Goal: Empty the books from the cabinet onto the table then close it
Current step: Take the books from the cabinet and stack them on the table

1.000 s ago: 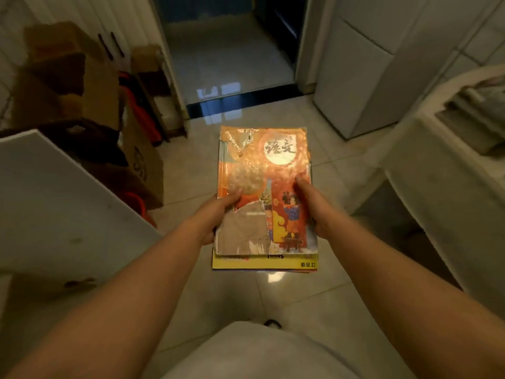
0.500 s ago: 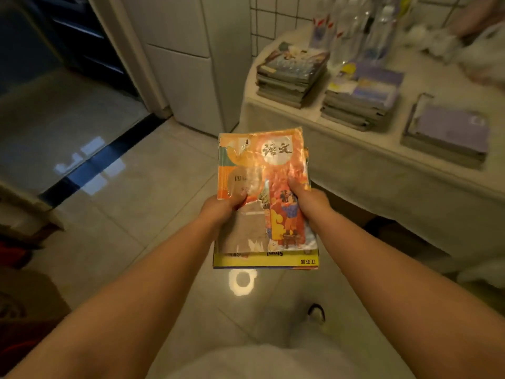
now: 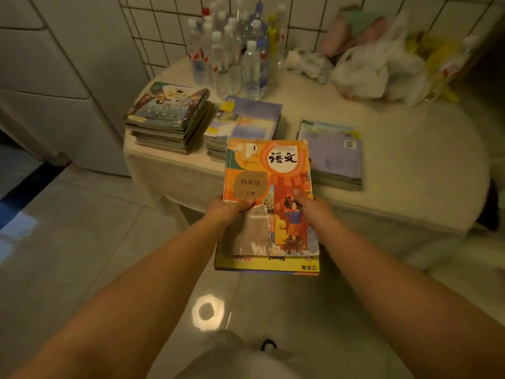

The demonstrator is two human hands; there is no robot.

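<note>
Both hands, left hand (image 3: 228, 210) and right hand (image 3: 310, 207), grip book stack (image 3: 269, 203), thumbs on top

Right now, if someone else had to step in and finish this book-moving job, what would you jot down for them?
Left hand and right hand both grip a small bundle of books, thumbs on the orange top cover, held over the floor at the table's near edge.
Already on the table: three book stacks, left, middle and right, in front of water bottles and plastic bags.
Left to do: set this bundle down, check the cabinet for more, then close it. The cabinet is out of view.
</note>
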